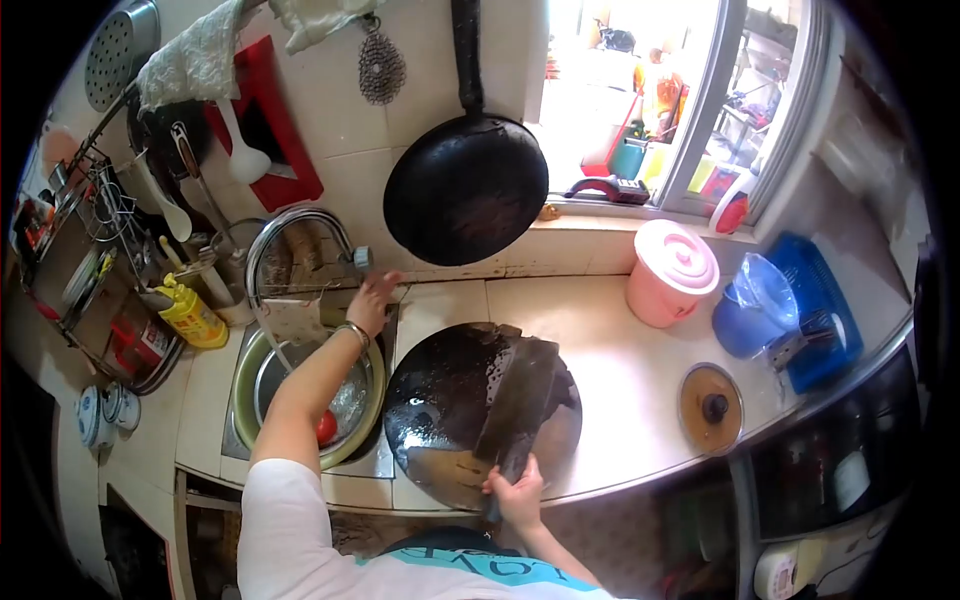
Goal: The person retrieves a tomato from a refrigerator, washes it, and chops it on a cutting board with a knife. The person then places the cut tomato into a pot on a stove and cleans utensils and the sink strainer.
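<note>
My left hand (pixel 372 303) is raised over the back right of the sink, near the faucet (pixel 268 240), its fingers apart and nothing in them. Below it, a green-rimmed basin (pixel 243 400) sits in the sink with a metal bowl, water and a red tomato (pixel 326 428) inside. My right hand (pixel 518 492) is wrapped round the dark handle of a cleaver (pixel 520 400), whose broad blade lies over a round, dark, wet cutting board (pixel 430 400) on the counter.
A pink lidded bucket (pixel 662 290), a blue bucket (pixel 752 325), a blue basket (pixel 835 340) and a glass lid (pixel 700 425) are to the right. A black pan (pixel 466 190) hangs on the wall. At left stand a yellow bottle (pixel 195 318) and a utensil rack.
</note>
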Demonstrator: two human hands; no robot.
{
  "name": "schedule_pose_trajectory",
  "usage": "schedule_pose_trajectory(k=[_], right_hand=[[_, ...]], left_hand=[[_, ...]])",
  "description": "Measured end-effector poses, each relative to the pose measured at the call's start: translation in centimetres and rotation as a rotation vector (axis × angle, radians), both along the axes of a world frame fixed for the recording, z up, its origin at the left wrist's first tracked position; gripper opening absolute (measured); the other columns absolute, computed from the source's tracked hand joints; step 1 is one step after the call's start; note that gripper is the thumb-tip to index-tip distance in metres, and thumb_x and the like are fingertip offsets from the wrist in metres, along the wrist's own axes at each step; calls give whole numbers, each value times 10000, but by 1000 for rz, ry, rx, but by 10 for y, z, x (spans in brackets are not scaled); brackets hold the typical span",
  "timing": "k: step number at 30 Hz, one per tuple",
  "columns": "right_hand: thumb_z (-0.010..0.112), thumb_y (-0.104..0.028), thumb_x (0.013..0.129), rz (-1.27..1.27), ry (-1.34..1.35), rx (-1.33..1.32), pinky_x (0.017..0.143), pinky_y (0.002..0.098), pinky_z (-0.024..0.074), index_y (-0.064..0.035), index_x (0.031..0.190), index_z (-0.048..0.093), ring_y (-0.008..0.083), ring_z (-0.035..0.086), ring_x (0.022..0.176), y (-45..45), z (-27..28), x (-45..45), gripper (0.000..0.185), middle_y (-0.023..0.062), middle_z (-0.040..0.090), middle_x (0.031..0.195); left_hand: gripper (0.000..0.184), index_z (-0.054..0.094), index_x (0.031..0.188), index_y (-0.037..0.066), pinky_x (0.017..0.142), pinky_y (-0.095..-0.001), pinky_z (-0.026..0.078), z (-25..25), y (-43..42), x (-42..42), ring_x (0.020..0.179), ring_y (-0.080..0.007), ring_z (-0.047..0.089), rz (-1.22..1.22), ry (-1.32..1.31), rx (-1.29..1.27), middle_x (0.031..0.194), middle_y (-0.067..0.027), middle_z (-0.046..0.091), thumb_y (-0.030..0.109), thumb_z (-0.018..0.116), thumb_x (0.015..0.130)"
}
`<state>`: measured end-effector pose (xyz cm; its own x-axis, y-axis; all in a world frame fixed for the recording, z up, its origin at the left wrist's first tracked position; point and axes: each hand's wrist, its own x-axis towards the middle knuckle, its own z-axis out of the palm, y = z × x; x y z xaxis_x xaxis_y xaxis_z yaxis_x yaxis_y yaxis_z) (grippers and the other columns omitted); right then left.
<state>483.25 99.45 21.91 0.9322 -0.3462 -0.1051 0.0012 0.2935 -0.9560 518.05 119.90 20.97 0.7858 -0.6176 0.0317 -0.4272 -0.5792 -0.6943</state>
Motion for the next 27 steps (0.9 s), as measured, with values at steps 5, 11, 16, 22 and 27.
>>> schedule_pose_trajectory(k=[5,11,16,22,27], right_hand=[[565,-3,692,36,-36,-247,527,252,483,16,864,440,132,565,556,0,-9,-1,212,70,549,666],[600,-60,654,-8,-69,-459,521,276,467,16,804,492,160,586,545,-34,-7,28,200,104,590,634],[595,-46,656,21,-40,-444,510,258,461,34,880,484,138,562,528,-44,-8,57,263,93,589,657],[591,-46,732,20,-38,-273,460,234,441,32,1029,406,113,536,507,-39,-2,61,358,65,551,654],[527,-16,772,83,1,-115,441,250,447,2,1145,319,133,525,491,-43,1,67,427,76,521,676]], left_hand=[[643,279,1310,33,1042,-431,32,19,-22,-18,1303,-198,91,179,26,-89,1396,-73,201,374,462,796],[137,559,814,52,671,-397,442,10,57,-101,795,-313,533,-192,475,-877,813,-132,522,168,518,754],[635,521,1108,89,848,-383,413,-66,176,-140,994,-319,505,438,531,-689,1102,-182,507,464,659,616],[732,517,1113,59,845,-366,425,-88,166,-157,953,-356,514,291,709,-994,1054,-215,502,446,738,532],[573,561,1026,70,782,-390,449,-59,153,-151,900,-350,524,380,715,-774,1012,-191,504,319,741,543]])
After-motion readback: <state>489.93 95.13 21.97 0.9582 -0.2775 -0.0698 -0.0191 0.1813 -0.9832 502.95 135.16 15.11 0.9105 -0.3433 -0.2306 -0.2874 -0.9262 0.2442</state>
